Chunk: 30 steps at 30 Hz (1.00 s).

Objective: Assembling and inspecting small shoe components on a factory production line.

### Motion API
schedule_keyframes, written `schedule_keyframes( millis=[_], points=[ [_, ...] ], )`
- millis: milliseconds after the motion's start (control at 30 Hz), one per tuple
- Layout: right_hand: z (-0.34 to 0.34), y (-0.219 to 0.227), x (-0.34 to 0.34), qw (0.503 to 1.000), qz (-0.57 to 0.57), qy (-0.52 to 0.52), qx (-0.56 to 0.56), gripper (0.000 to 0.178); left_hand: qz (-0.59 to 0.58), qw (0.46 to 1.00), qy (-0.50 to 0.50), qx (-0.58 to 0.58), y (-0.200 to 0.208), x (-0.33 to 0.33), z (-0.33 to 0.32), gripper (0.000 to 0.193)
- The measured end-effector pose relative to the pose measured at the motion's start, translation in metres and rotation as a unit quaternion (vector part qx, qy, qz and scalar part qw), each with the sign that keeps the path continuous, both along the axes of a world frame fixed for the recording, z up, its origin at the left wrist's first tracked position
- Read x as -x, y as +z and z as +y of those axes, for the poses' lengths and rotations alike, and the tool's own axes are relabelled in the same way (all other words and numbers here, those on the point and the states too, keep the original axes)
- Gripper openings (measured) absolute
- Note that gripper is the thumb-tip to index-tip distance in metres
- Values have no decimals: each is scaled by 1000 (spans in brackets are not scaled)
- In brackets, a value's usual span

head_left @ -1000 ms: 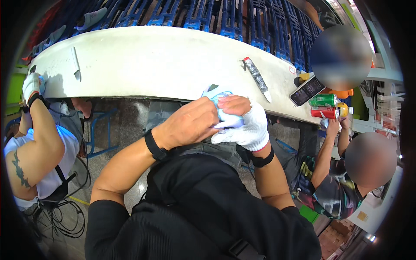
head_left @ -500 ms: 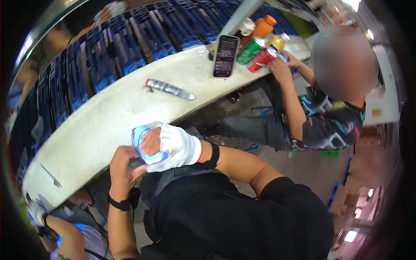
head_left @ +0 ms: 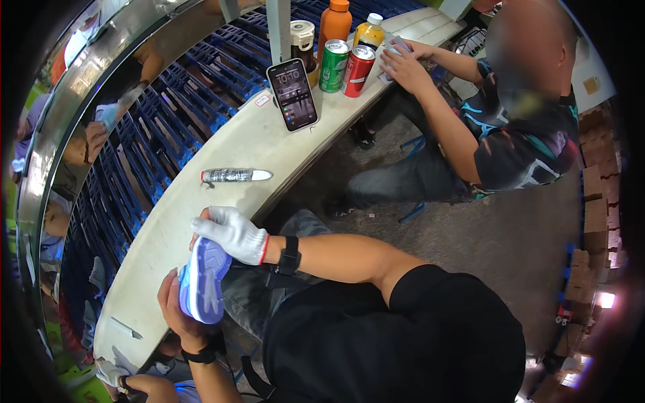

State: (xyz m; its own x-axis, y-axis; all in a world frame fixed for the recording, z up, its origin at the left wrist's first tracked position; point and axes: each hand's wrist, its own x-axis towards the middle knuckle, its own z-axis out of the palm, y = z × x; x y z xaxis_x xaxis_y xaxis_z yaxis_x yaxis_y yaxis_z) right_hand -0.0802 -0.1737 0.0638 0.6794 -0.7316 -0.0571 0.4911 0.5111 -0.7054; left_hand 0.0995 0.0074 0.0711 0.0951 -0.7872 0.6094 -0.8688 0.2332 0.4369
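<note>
A small shoe (head_left: 209, 282) with a lilac and white sole and a light blue upper is held between my two hands, its tread turned toward me. My bare left hand (head_left: 176, 310) grips its lower end, with fingers along the upper. In a white knitted glove with some fingertips bare, my right hand (head_left: 232, 233) closes on the other end. Beyond it, on the pale table, lies a knife-like tool (head_left: 235, 176) with a wrapped handle, a red end and a light tip.
A phone (head_left: 293, 95) leans on a post, beside a green can (head_left: 333, 66), a red can (head_left: 358, 71) and bottles. A co-worker (head_left: 517, 127) sits at the right; another gloved hand (head_left: 109, 371) rests lower left. Blue racks (head_left: 175, 107) run behind the curved table (head_left: 164, 211).
The shoe has been turned so that its sole shows toward me. My right hand has shifted to its far end, my left hand to its lower end. The whole view has swung.
</note>
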Motion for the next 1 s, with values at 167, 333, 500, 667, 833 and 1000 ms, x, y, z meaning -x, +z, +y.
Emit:
schedule_keyframes(
  millis=[167, 333, 500, 667, 833, 1000],
  points=[
    [-5, -12, -11, 941, 103, 3, 321, 55, -36, 989, 10, -141, 48, 10, -23, 66],
    [-9, 13, -1, 861, 111, -37, 495, 62, 36, 978, 58, -199, 59, 22, -36, 66],
    [-6, 3, -22, 848, 69, -55, 522, 55, 40, 971, 63, -226, 67, 28, -49, 66],
    [-4, -11, -27, 876, 57, -42, 477, 62, 100, 965, 91, -224, 52, 26, -48, 64],
    [-7, 5, -24, 890, 70, -5, 451, 78, 87, 963, 66, -244, 68, 19, -47, 59],
    [-30, 0, -38, 839, 81, 41, 536, 105, 138, 954, 29, -265, 70, 1, -56, 54]
  ],
)
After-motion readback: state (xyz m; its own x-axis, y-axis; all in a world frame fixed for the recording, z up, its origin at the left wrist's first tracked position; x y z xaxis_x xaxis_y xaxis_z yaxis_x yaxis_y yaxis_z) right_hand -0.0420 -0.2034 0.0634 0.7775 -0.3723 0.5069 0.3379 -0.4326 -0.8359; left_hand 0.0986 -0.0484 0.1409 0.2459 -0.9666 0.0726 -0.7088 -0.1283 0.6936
